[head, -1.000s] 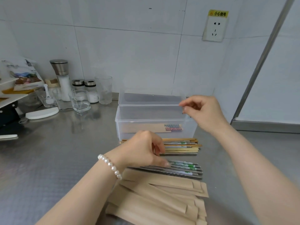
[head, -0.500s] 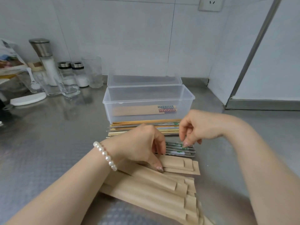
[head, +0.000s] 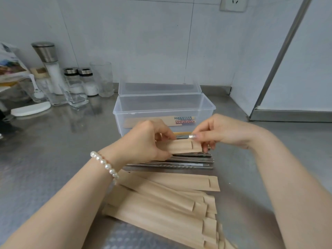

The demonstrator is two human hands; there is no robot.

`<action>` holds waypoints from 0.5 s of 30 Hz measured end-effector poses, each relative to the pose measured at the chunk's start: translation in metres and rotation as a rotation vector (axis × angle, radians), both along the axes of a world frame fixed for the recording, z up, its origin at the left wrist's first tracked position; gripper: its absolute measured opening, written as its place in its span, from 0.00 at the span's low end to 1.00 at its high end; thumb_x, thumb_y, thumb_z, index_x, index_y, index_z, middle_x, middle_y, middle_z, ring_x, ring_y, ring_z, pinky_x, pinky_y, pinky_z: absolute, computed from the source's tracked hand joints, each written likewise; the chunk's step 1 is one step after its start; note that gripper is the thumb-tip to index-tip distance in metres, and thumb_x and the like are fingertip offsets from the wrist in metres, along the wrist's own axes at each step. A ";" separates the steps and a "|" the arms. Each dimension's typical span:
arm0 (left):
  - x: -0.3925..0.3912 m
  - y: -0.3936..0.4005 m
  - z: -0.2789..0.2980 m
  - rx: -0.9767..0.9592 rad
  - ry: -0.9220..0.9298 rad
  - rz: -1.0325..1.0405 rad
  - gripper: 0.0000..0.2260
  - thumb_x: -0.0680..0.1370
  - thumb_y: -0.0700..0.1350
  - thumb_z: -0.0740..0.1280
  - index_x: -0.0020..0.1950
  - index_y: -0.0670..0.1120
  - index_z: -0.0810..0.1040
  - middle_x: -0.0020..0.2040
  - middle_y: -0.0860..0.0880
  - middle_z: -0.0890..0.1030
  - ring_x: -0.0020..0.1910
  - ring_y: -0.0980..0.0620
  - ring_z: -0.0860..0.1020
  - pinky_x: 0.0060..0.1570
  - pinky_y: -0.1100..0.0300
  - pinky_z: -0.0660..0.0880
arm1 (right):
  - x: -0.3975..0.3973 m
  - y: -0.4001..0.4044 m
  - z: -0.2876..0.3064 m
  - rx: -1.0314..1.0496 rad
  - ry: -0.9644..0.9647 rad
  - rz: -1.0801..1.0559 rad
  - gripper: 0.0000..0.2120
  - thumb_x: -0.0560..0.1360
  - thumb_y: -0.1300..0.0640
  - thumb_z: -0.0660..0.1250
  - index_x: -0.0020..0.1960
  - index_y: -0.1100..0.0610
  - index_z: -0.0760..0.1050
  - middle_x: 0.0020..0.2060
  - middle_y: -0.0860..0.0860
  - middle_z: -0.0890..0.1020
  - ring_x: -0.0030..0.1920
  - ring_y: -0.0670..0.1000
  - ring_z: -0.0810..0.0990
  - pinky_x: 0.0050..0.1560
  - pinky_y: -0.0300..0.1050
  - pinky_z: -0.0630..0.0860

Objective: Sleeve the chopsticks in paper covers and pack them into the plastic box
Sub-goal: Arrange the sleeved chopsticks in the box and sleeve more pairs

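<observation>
Crowding counter's left: salt grinder [head: 47, 63], shakers [head: 80, 79].

Person, seen from a head-worn camera: two bare forearms and two hands, no sleeves in view on either arm. Left hand [head: 143, 141]: wrist carries a bracelet [head: 105, 165] of round, glossy white pearl-like beads strung in a single row, about eight beads showing. Right hand [head: 222, 132]: wrist bare, no jewellery; one fingernail [head: 192, 136] shows a pale, shiny, silvery polish. No rings, watch or gloves visible.
</observation>
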State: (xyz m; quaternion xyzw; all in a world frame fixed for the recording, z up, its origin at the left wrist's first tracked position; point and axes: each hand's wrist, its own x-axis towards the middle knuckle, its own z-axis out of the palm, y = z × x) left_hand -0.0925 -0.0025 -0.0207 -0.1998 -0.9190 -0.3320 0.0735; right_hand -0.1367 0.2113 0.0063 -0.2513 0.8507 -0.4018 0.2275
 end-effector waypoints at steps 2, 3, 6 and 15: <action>-0.001 -0.001 -0.001 -0.018 0.052 0.003 0.14 0.63 0.40 0.76 0.46 0.50 0.81 0.42 0.55 0.76 0.38 0.60 0.73 0.39 0.74 0.68 | -0.001 0.001 -0.001 -0.055 -0.055 0.029 0.05 0.71 0.62 0.69 0.46 0.58 0.81 0.32 0.49 0.84 0.31 0.46 0.79 0.34 0.38 0.71; -0.002 -0.001 -0.002 -0.030 0.078 0.010 0.14 0.63 0.40 0.75 0.47 0.50 0.81 0.43 0.55 0.76 0.38 0.61 0.73 0.39 0.75 0.67 | -0.003 0.000 -0.002 -0.091 -0.069 0.016 0.07 0.70 0.66 0.69 0.46 0.58 0.81 0.32 0.50 0.84 0.29 0.46 0.79 0.33 0.37 0.71; -0.005 -0.002 -0.006 -0.056 0.208 0.037 0.14 0.64 0.44 0.71 0.49 0.49 0.80 0.43 0.56 0.76 0.38 0.59 0.72 0.40 0.73 0.67 | -0.006 -0.004 -0.006 -0.228 -0.105 -0.082 0.09 0.70 0.72 0.66 0.43 0.61 0.80 0.27 0.50 0.82 0.25 0.45 0.78 0.26 0.32 0.70; -0.009 0.000 -0.010 0.009 0.399 0.068 0.13 0.66 0.47 0.70 0.49 0.48 0.80 0.40 0.55 0.77 0.38 0.58 0.73 0.39 0.62 0.71 | -0.003 -0.027 -0.015 -0.355 0.041 -0.292 0.07 0.69 0.67 0.71 0.36 0.58 0.77 0.25 0.49 0.80 0.24 0.44 0.75 0.27 0.37 0.67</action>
